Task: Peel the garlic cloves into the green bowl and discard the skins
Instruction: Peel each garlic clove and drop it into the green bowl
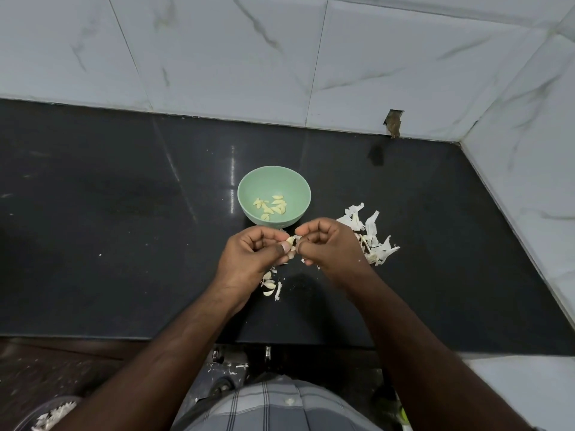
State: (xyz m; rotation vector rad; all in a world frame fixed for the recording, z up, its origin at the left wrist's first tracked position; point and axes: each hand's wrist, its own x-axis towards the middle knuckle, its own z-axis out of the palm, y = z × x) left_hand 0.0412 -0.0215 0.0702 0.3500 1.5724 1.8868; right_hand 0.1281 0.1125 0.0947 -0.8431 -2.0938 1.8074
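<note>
Your left hand [252, 253] and right hand [329, 247] meet just above the counter [124, 197], fingers curled in, both pinching the same garlic clove [291, 242] between thumb and fingertips; the clove sits right in the gap where your two hands touch. Just beyond your knuckles stands the green bowl [245, 194], with a handful of peeled cloves [271, 206] lying in its bottom. Beside and past your right hand lies a pile of papery white skins [373, 237] on the dark counter. Below your left hand, near the wrist, lie a few more cloves [268, 284] and bits of skin, apart from the bowl.
</note>
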